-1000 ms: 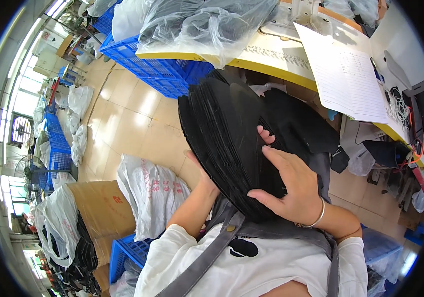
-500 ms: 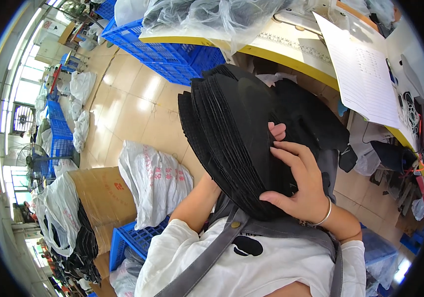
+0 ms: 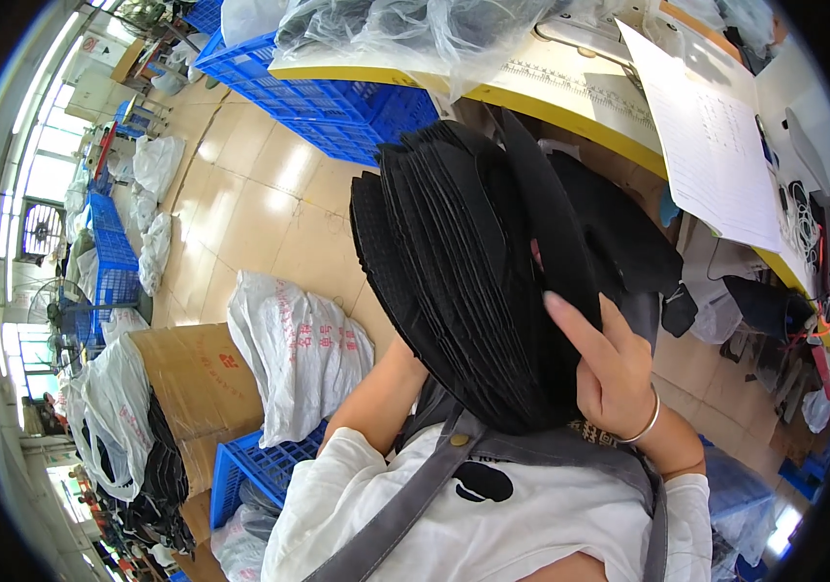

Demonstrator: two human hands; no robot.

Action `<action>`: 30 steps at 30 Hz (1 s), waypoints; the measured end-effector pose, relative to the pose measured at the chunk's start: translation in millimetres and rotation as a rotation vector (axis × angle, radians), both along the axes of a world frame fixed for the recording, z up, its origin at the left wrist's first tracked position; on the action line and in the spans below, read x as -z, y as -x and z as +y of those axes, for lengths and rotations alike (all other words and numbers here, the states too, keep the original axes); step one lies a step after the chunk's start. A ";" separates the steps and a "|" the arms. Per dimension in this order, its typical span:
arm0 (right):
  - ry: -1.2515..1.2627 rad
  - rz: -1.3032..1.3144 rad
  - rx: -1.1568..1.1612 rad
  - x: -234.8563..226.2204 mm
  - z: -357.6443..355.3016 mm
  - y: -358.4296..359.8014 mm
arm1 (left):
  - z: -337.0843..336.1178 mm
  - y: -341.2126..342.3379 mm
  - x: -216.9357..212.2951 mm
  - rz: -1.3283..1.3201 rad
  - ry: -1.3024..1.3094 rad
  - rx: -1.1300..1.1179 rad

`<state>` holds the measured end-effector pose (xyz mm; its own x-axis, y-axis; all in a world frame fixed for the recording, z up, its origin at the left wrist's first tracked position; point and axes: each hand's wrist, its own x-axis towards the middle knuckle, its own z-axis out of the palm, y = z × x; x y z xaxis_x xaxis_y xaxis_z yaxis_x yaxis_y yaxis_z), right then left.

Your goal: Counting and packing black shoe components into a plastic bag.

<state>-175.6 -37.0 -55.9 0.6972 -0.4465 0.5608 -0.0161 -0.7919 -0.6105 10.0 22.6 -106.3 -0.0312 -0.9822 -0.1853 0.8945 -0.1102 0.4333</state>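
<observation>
A thick stack of black cut fabric pieces (image 3: 434, 262) stands up in front of my chest, its many layered edges fanned toward the left. My left forearm runs behind the stack and supports it. Only a bit of my left hand (image 3: 536, 252) shows, a fingertip between the layers. On the right side my right hand (image 3: 614, 364) pinches one black fabric piece (image 3: 556, 218) that is bent away from the stack, its index finger stretched along it. More black fabric (image 3: 628, 223) lies beyond, over my lap.
A yellow-edged work table (image 3: 570, 121) holds clear plastic bags and a sheet of paper (image 3: 701, 136). Blue crates (image 3: 337, 107) stand beside it. To the left are a white sack (image 3: 294, 359), a cardboard box (image 3: 202, 388) and another blue crate (image 3: 260, 466) on the tiled floor.
My right hand has moved from lying against the front of the stack to the right, pulling one fabric piece away from the rest. The stack's layers have fanned out more.
</observation>
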 end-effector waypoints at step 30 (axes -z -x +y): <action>-0.238 0.022 -0.077 4.4 -37.9 9.1 | -11.9 -11.3 1.1 0.087 0.346 -0.002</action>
